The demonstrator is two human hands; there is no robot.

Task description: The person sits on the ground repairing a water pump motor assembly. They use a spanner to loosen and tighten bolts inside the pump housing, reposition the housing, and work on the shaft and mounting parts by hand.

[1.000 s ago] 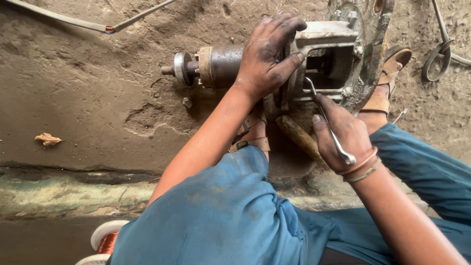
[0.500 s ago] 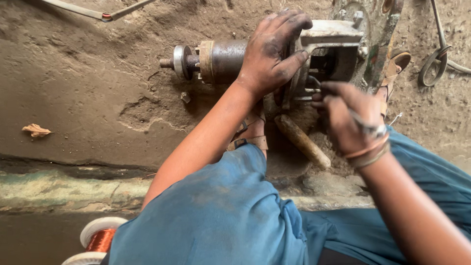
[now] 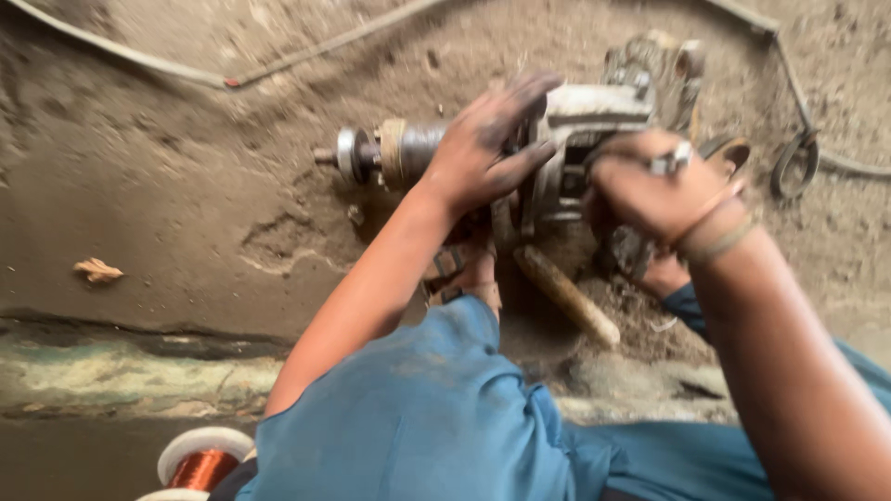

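A greasy metal motor assembly point(image 3: 575, 111) with a shaft and pulley end point(image 3: 357, 153) lies on the dirt ground. My left hand point(image 3: 487, 148) presses down on its middle, fingers spread over the housing. My right hand point(image 3: 654, 190) is closed on a small metal tool point(image 3: 673, 162) at the right side of the housing; the tool's tip is hidden behind the hand. The frame is blurred. My blue-trousered knee point(image 3: 418, 408) fills the foreground.
A wooden handle point(image 3: 566, 297) lies on the ground below the motor. A copper wire spool point(image 3: 200, 459) sits at the lower left. A cable point(image 3: 223, 82) runs along the top, a metal ring point(image 3: 794, 167) at the right, a sandalled foot point(image 3: 464, 274) under the arm.
My right hand with the tool has moved up from beside my knee to the right side of the motor housing. The left hand stays pressed on the motor. The view has shifted slightly.
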